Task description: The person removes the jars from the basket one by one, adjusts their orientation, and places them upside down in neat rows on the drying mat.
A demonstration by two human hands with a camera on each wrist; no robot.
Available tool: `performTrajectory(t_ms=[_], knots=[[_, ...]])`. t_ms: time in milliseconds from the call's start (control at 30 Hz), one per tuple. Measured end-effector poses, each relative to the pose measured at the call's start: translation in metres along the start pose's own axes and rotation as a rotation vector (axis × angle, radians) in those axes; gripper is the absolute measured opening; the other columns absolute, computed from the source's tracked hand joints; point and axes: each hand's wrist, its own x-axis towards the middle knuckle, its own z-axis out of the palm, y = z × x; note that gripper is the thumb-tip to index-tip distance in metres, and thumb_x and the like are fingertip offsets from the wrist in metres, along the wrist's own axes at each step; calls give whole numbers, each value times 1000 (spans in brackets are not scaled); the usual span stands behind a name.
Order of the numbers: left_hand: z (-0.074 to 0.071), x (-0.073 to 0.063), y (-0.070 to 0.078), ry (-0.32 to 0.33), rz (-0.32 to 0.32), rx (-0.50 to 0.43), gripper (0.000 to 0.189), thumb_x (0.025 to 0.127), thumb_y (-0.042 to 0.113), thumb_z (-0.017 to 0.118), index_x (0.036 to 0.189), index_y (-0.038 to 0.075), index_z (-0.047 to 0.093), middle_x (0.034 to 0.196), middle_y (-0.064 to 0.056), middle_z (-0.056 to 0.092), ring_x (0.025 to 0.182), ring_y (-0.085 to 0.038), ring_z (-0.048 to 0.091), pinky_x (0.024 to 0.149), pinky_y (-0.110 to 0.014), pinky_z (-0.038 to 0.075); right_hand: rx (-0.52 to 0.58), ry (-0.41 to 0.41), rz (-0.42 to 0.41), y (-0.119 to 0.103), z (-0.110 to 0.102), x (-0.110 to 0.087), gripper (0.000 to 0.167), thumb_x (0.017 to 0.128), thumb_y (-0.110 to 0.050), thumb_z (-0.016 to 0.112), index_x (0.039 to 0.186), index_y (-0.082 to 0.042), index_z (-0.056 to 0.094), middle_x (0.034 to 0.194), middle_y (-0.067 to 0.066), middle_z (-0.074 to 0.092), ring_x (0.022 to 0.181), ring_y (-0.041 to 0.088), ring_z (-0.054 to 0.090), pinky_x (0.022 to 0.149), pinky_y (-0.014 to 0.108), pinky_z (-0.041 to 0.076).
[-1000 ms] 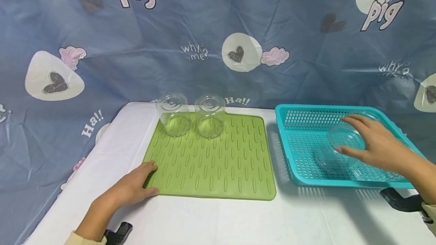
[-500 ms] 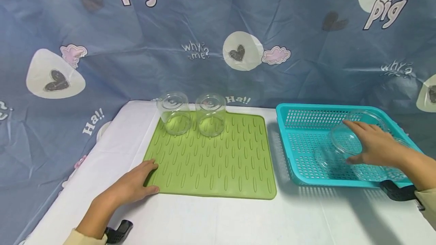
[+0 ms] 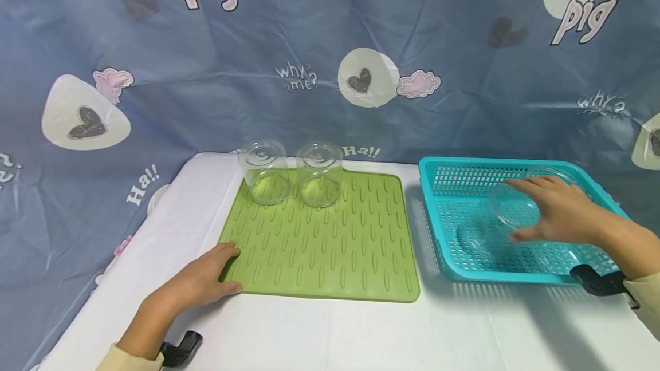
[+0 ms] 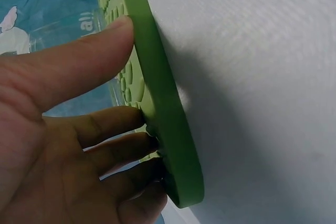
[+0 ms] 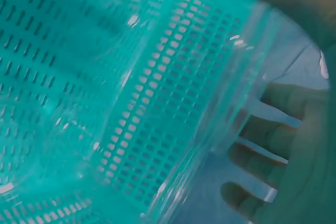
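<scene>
Here's the right hand [image 3: 564, 210] at three o'clock, over the basket [image 3: 510, 276], thumb and fingers curved around the sides of a clear cup [image 3: 510, 210]! That cup leans over, near the middle of the basket; whether its base touches the bottom, I can't tell. Another cup [image 3: 550, 169] sits at the basket's one o'clock.

Down at the eight o'clock corner of the green mat [image 3: 319, 251], the left hand [image 3: 198, 285] rests loosely, fingers relaxed, not clenched. And on that mat, a pair of cups [image 3: 265, 179] [image 3: 319, 179], apparently mouth down, at eleven and twelve!

Handling, now: the cup looks stiff, smooth, fairly light, likely slippery if wet, and breakable if it's glass. Best hold, I'd say, is around the side wall, thumb opposite fingers, no squeezing the rim.

Writing? All on the cloth [image 3: 289, 22]: "pig" at eleven and one, "why me?" just short of twelve, "Ha!!" at nine and again near centre. No readable brand on cups, mat or basket.
</scene>
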Motion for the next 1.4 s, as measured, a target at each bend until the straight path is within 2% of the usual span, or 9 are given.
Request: performTrajectory(t_ms=[133,300,500,700,1000,1167,1267,1333,1400], knots=[[-2,1,0,2,1,-5,74,81,28,79,139,-7,48,152,-32,38,138,-53,37,112,-65,37,93,-27,-12,-10,1,6,115,65,-60,84,151,-2,36,145,35,40,126,58,43,89,73,45],[-1,2,1,-13,-18,-19,76,81,29,79,141,-6,47,154,-31,36,140,-53,36,113,-65,35,248,-108,-17,-15,7,8,119,69,-53,85,157,-4,21,144,36,34,116,55,53,75,59,55],[-3,1,-1,-13,-27,-3,76,80,30,80,139,-7,48,153,-31,37,139,-53,37,112,-65,37,391,-191,-52,-14,12,15,127,71,-40,88,160,-8,3,146,41,24,113,61,54,76,61,56],[-3,1,-1,-6,-15,-16,76,81,31,80,139,-6,49,153,-31,37,139,-53,38,112,-65,37,426,-150,-86,-13,7,18,118,71,-36,88,157,-1,15,146,38,35,120,58,51,79,60,56],[-2,1,-4,-13,-23,-40,77,80,32,80,140,-6,49,154,-29,37,140,-52,36,113,-65,36,511,-96,70,-6,1,9,112,82,-31,81,155,6,5,133,39,42,118,57,51,72,52,57],[0,-4,-7,-17,-2,-37,76,81,32,79,140,-5,49,154,-28,38,140,-52,38,112,-64,37,611,5,100,-6,-8,-6,103,88,-23,76,159,-6,3,138,34,37,123,62,44,75,58,57],[1,-5,-9,-18,11,-26,75,82,32,78,141,-4,48,153,-28,39,139,-51,38,111,-64,38,642,96,107,-8,-12,-14,105,87,-16,76,161,-20,2,143,29,32,133,22,50,77,39,60],[1,-5,-9,-19,12,-26,76,83,33,77,141,-4,48,154,-28,38,140,-51,38,112,-64,37,635,153,103,-9,-14,-18,109,85,-14,79,161,-25,1,145,26,31,123,-9,45,75,20,57],[0,-4,-8,-26,8,-26,76,82,34,77,142,-4,48,154,-28,38,140,-51,38,112,-65,37,625,187,98,-12,-15,-20,111,83,-13,80,160,-27,1,146,23,32,102,-25,33,70,6,47]])
